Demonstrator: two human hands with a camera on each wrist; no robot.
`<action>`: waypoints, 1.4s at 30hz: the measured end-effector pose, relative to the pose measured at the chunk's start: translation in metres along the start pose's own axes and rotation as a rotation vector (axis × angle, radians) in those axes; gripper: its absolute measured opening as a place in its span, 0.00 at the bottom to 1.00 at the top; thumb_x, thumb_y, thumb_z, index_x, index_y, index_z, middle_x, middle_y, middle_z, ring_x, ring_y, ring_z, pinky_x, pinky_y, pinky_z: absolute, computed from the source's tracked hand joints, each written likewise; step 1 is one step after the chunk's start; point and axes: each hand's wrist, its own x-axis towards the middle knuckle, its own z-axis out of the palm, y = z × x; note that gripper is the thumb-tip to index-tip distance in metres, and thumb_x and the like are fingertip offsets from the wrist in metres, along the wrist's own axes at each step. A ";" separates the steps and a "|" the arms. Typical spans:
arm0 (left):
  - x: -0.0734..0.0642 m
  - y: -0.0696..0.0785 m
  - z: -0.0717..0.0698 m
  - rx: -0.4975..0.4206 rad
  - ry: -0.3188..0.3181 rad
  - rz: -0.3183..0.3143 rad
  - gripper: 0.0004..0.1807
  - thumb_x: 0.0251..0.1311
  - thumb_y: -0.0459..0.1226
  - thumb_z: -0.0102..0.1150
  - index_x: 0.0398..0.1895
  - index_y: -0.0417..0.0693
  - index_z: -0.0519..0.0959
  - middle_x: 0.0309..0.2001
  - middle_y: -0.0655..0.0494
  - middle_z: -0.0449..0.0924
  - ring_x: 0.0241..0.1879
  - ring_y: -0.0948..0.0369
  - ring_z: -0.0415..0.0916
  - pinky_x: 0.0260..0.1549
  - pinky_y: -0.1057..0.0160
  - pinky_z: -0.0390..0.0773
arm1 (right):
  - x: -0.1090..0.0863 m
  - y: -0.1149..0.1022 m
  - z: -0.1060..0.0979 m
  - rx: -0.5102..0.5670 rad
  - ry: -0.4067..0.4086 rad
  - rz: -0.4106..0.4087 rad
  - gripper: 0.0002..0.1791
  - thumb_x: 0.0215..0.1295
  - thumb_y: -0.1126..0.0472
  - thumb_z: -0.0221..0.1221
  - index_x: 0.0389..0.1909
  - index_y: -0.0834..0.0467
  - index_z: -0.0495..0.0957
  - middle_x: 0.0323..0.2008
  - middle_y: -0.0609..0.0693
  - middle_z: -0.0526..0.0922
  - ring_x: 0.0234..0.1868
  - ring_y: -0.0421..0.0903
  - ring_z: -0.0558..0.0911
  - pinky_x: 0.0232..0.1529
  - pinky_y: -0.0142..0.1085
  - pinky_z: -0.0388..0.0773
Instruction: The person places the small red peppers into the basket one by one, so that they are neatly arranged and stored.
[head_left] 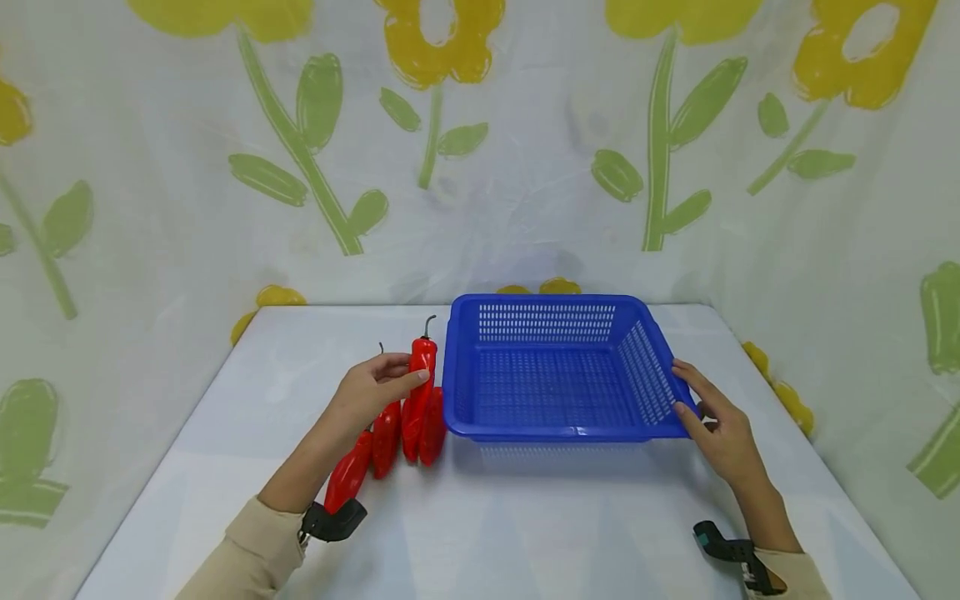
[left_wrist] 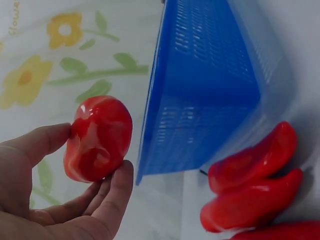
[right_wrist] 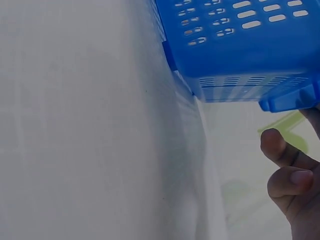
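Note:
Between its thumb and fingers, my left hand point(head_left: 371, 392) pinches a glossy red chili pepper point(head_left: 422, 396) with a green stem, held upright above the table just left of the basket. The left wrist view shows this chili pepper point(left_wrist: 100, 137) end-on in the fingers. More red chili peppers lie below: one point(head_left: 432, 427) beside the basket, another point(head_left: 386, 442) under the hand, a third point(head_left: 348, 472) nearer the wrist. My right hand point(head_left: 723, 429) grips the right rim of a blue plastic basket point(head_left: 570, 433). In the right wrist view, some fingers point(right_wrist: 287, 182) are curled below the rim.
A white table point(head_left: 525, 533) carries the peppers and basket. Behind and at both sides hangs a pale curtain point(head_left: 525, 217) with yellow flowers and green leaves. Dark straps with small devices sit on the left wrist point(head_left: 330, 521) and right wrist point(head_left: 738, 554).

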 end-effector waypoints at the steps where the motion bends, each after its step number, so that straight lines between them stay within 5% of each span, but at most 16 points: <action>1: 0.002 0.001 0.001 -0.012 -0.008 -0.001 0.36 0.61 0.53 0.65 0.69 0.48 0.70 0.61 0.46 0.75 0.59 0.48 0.74 0.58 0.42 0.74 | 0.000 0.000 0.000 0.006 0.000 0.003 0.31 0.69 0.65 0.60 0.72 0.49 0.69 0.71 0.47 0.68 0.26 0.38 0.72 0.21 0.24 0.73; 14: 0.022 0.035 0.025 -0.219 -0.154 -0.030 0.36 0.59 0.48 0.70 0.67 0.44 0.70 0.56 0.46 0.78 0.52 0.52 0.81 0.60 0.48 0.75 | -0.001 0.001 0.003 0.029 -0.039 0.060 0.31 0.72 0.62 0.58 0.74 0.46 0.65 0.73 0.45 0.65 0.28 0.44 0.79 0.24 0.28 0.78; 27: 0.053 0.059 0.056 -0.259 -0.276 -0.023 0.37 0.59 0.45 0.72 0.67 0.38 0.68 0.56 0.44 0.79 0.49 0.53 0.84 0.58 0.49 0.76 | -0.004 0.003 0.006 0.029 -0.041 0.098 0.31 0.74 0.59 0.56 0.75 0.45 0.63 0.74 0.45 0.62 0.31 0.42 0.81 0.24 0.32 0.80; 35: 0.070 0.076 0.077 -0.327 -0.336 -0.056 0.29 0.61 0.37 0.70 0.61 0.33 0.71 0.51 0.41 0.81 0.46 0.51 0.84 0.51 0.53 0.81 | -0.004 0.004 0.006 0.032 -0.030 0.109 0.31 0.74 0.58 0.55 0.76 0.43 0.62 0.75 0.45 0.62 0.36 0.53 0.84 0.23 0.34 0.81; 42: 0.080 0.099 0.096 -0.331 -0.380 -0.088 0.28 0.60 0.36 0.70 0.59 0.34 0.72 0.51 0.41 0.82 0.47 0.49 0.83 0.49 0.54 0.83 | -0.006 0.003 0.007 0.064 -0.037 0.117 0.31 0.75 0.59 0.55 0.76 0.45 0.62 0.75 0.45 0.62 0.35 0.47 0.82 0.23 0.35 0.81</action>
